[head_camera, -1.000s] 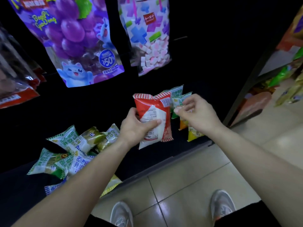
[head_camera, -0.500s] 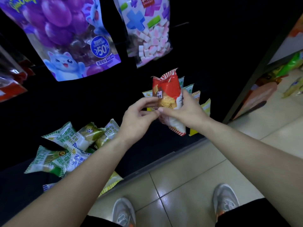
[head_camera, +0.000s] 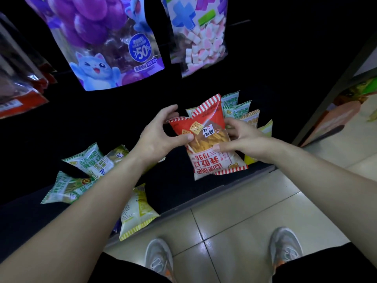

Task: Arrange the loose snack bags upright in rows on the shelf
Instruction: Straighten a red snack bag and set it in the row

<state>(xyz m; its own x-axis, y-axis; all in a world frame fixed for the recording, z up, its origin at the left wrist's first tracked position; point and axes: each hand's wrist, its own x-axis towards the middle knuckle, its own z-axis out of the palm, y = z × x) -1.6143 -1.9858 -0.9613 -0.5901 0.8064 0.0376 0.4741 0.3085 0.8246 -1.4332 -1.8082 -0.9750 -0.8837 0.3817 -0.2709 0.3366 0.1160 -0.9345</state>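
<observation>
Both hands hold a red snack bag [head_camera: 206, 127] with striped edges and a clear window of crackers, upside down, above the low black shelf [head_camera: 179, 190]. My left hand [head_camera: 163, 131] pinches its left side between thumb and fingers. My right hand [head_camera: 242, 137] grips its right side, thumb on the front. Behind the bag a row of green and yellow bags [head_camera: 242, 111] stands upright. At the left lies a loose heap of green bags [head_camera: 85, 172], and a yellow bag [head_camera: 136, 211] lies at the shelf's front edge.
A purple grape candy bag [head_camera: 102, 43] and a marshmallow bag [head_camera: 200, 33] hang above the shelf. Red packets [head_camera: 18, 90] hang at the far left. Another rack with goods [head_camera: 346, 111] stands to the right. Tiled floor [head_camera: 234, 211] and my shoes lie below.
The red bag has been turned from its back side to its front, now upside down. My left hand went from a full grip to a pinch on its left side, and my right hand took the right side.
</observation>
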